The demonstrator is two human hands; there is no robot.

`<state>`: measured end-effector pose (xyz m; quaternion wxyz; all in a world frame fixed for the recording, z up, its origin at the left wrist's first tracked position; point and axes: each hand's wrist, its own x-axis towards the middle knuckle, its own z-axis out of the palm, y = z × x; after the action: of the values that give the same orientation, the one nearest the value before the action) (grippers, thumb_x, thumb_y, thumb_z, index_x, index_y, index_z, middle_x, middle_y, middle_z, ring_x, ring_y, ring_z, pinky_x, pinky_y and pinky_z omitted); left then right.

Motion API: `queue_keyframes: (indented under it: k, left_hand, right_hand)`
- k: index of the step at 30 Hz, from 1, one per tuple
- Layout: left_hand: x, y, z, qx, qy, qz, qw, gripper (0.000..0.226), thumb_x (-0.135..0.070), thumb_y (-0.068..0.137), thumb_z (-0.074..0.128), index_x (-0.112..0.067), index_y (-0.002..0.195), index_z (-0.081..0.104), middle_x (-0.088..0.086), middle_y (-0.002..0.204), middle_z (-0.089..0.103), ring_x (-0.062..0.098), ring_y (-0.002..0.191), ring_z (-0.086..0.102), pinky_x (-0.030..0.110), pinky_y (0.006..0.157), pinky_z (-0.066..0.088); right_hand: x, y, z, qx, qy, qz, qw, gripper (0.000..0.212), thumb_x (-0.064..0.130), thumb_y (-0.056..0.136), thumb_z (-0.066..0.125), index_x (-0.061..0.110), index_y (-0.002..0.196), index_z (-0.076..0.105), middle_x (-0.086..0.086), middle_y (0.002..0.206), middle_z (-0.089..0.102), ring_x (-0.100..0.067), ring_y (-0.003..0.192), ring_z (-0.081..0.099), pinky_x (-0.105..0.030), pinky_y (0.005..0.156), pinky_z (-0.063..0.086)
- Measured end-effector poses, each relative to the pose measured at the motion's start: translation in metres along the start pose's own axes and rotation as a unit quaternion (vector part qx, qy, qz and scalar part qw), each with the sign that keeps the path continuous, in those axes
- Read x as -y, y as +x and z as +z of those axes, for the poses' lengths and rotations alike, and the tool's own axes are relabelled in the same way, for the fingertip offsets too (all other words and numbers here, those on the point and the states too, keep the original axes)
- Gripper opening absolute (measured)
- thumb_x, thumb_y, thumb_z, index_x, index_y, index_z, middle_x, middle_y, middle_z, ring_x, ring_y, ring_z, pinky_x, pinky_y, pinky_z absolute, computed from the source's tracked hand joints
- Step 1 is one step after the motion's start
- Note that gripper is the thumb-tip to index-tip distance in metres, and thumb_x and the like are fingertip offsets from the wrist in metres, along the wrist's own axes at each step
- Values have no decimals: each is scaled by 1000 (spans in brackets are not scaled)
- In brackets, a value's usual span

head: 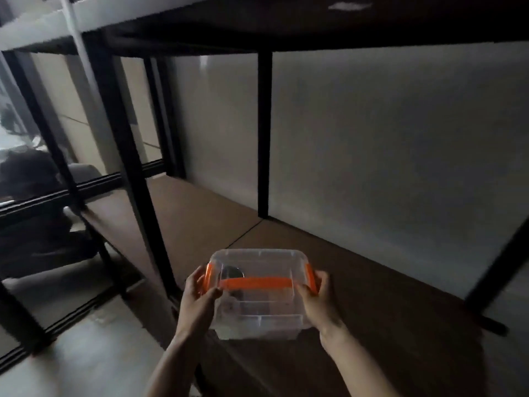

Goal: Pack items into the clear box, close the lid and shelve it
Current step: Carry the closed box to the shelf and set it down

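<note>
The clear box [257,319] has its lid on, with an orange handle [256,282] across the top and orange latches at both ends. Dim shapes of items show through the plastic, among them a round dark one. My left hand [197,296] grips the box's left end, fingers on the latch there. Holding the right end is my right hand [319,299]. The box is at the front of the brown shelf board [386,296]; I cannot tell whether it rests on the board or hangs just above it.
A black metal shelf frame surrounds the space, with a front post [134,179] left of the box and a back post [264,133]. Another shelf board [315,21] runs overhead. A pale wall [386,153] stands behind. A second rack is at the left.
</note>
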<state>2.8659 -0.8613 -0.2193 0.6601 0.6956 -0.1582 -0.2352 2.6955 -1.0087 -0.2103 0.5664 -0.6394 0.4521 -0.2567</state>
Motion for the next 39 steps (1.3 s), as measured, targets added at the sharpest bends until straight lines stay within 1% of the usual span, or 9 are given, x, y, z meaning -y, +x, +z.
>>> queue_keyframes:
  k: [5,10,14,18,21,24,28,33,39]
  left_hand:
    - [11,24,63,137,59,10,989,42,-6,91,61,-28,127,61,-1,113,72,21,104,69,27,74,54]
    - [22,15,117,247,94,0,964,47,11,86,56,-27,109,70,-1,95,78,16,89,74,20,60,54]
    - [35,1,149,311,118,-1,943,59,28,76,46,-25,92,68,-15,73,78,8,68,73,16,52,53]
    - [59,-4,168,326,140,-11,935,50,16,71,57,-25,95,71,-2,80,77,19,80,73,21,58,54]
    - [79,-6,175,337,166,-8,927,55,0,56,54,-25,101,74,-3,88,79,17,85,75,25,64,54]
    - [93,-9,180,340,206,-9,918,57,8,64,58,-21,112,72,6,100,75,30,96,71,29,67,51]
    - [100,-17,181,335,235,-8,912,54,13,76,59,-38,93,64,0,94,72,24,90,70,32,69,52]
    - [114,-14,178,334,256,-18,907,56,6,81,59,-16,131,61,3,110,71,26,101,68,48,89,57]
    - [112,-26,169,322,338,75,881,70,-9,88,67,-28,151,39,3,137,60,24,119,62,43,95,55]
  right_hand:
    - [-26,5,-48,-128,8,52,990,43,32,98,64,23,136,45,2,101,56,-8,81,54,-26,66,47]
    - [-59,-14,-97,-229,-58,101,967,35,43,93,67,29,124,63,9,97,67,-7,84,65,-26,64,52]
    - [-82,-33,-121,-262,-88,140,951,24,36,94,69,29,117,66,9,95,70,-6,83,68,-24,63,55]
    - [-103,-47,-131,-280,-127,187,933,29,37,92,70,25,118,67,7,100,69,-11,89,69,-35,81,62]
    - [-113,-54,-133,-275,-150,210,926,37,38,94,67,23,127,63,4,108,68,-14,96,66,-31,84,57]
    - [-123,-59,-132,-264,-162,231,922,44,36,94,67,21,134,59,0,123,68,-18,111,66,-28,86,53]
    - [-127,-63,-129,-254,-175,243,920,43,32,95,68,19,135,59,-2,129,67,-20,118,65,-29,92,52]
    - [-133,-63,-128,-250,-182,246,919,45,29,95,68,20,137,56,0,130,65,-18,121,63,-27,92,50]
    - [-147,-66,-122,-244,-220,229,916,51,40,94,66,25,141,52,4,132,64,-16,123,63,-34,101,54]
